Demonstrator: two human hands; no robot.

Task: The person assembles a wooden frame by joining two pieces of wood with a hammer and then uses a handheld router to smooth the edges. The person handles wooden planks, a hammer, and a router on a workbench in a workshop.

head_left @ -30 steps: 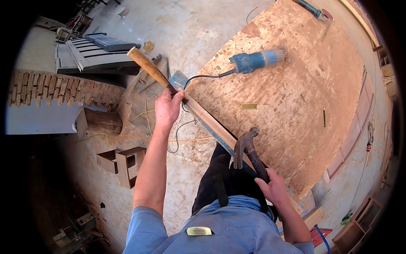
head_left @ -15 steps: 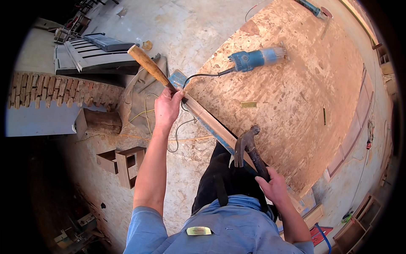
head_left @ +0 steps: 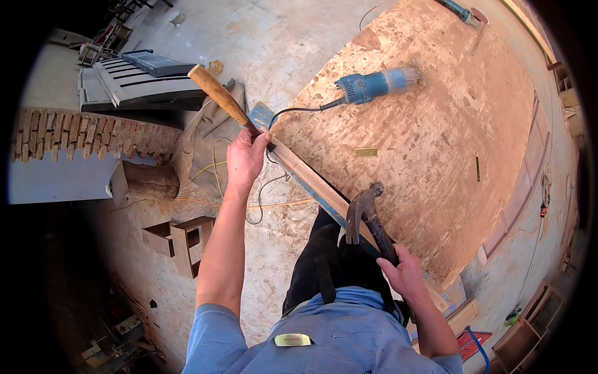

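My left hand is closed around the dark metal lower part of a chisel, whose long wooden handle tilts up to the left. The blade end meets a long narrow wooden board with blue-painted sides, which slants along the worktable's edge. My right hand grips the dark handle of a claw hammer. The hammer head is over the near end of the board, apart from the chisel. My fingers partly hide the chisel's tip.
A worn plywood worktable carries a blue corded power tool, a small brass-coloured plate, a pencil-like stick and an angle grinder. Small wooden boxes, a log and loose cables lie on the left floor.
Almost nothing differs. The hammer and my right hand have shifted very slightly; my left hand keeps its hold on the chisel.
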